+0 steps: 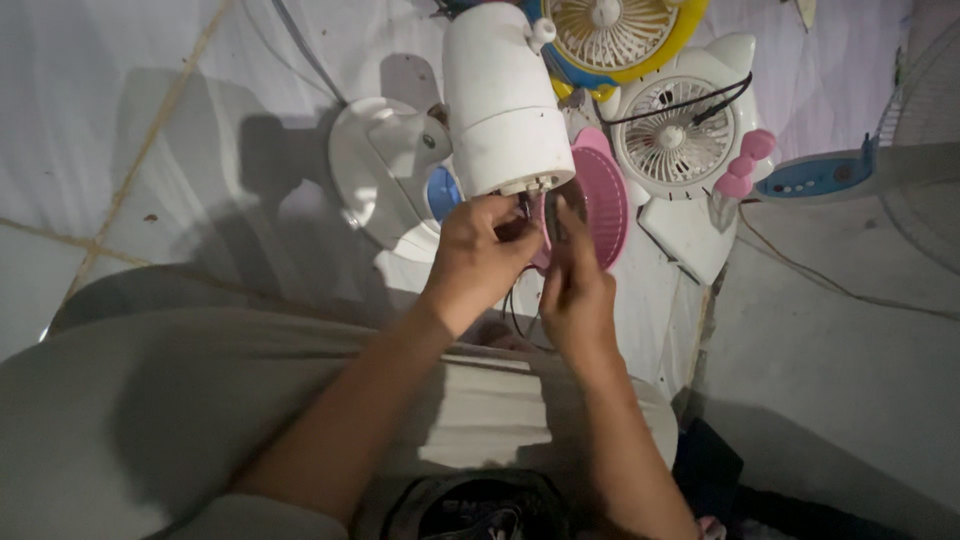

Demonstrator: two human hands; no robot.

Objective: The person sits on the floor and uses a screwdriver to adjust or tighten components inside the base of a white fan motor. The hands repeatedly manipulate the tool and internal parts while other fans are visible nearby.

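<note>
**White fan motor housing held up at its lower end**

White motor housing point(505, 95), a smooth cylinder with a small knob near its top, stands tilted above the person's lap, its lower rim meeting both hands; dark wires point(522, 207) come out of that rim and run down between the hands. Left hand point(478, 258) sits just below the housing, its fingers curled closed around the wires at the rim, thumb pressed in; right hand point(572, 285) rises just beside it, fingers pinched together on something thin and dark at the same rim, though what exactly it grips is too small to tell.

Behind the housing to its left lies a white fan base point(385, 170) with a blue patch showing at its edge; just right of the housing's lower end a pink round grille point(600, 200) lies flat, partly hidden by the right hand. Further right of the housing stands a small white fan point(680, 135) with pointed ears and pink bumps at its side, a black cable draped across its face; above it, beside the housing's top, sits a yellow and blue fan point(620, 35). Well to the right of the housing a blue and white fan control neck point(830, 175) reaches in from the edge; all rest on a pale tiled floor point(120, 150).
</note>
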